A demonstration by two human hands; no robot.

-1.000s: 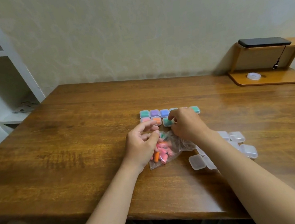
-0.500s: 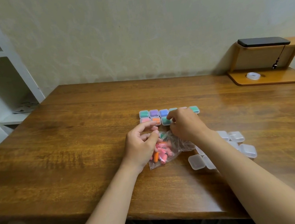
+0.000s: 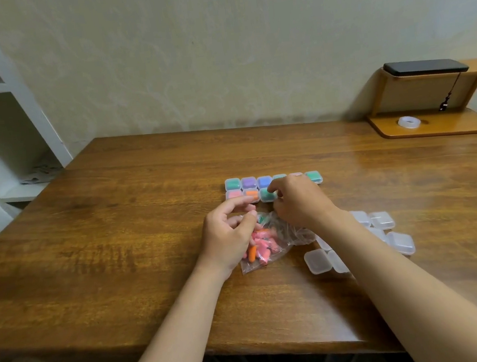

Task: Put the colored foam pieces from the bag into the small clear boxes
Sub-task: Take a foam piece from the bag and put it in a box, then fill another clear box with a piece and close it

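Observation:
A clear plastic bag point(image 3: 272, 247) of pink, orange and green foam pieces lies on the wooden table point(image 3: 120, 255). My left hand point(image 3: 228, 239) rests on the bag's left side, with curled fingers pinching its mouth. Beyond the bag stand two rows of shut small boxes with coloured foam inside, such as a purple one point(image 3: 249, 183) and an orange one point(image 3: 251, 193). My right hand point(image 3: 300, 202) pinches the green-filled box point(image 3: 266, 196) at the right end of the near row. My right forearm partly hides several empty clear boxes point(image 3: 317, 261) on the right.
A low wooden shelf point(image 3: 435, 126) stands at the table's far right, carrying a tape roll point(image 3: 409, 122) and a black device point(image 3: 424, 67). A white shelving unit point(image 3: 13, 118) stands to the left of the table. The wall runs close behind.
My right hand has slid the green-filled box slightly up and left, against the orange box in the near row. My left hand has stayed on the bag.

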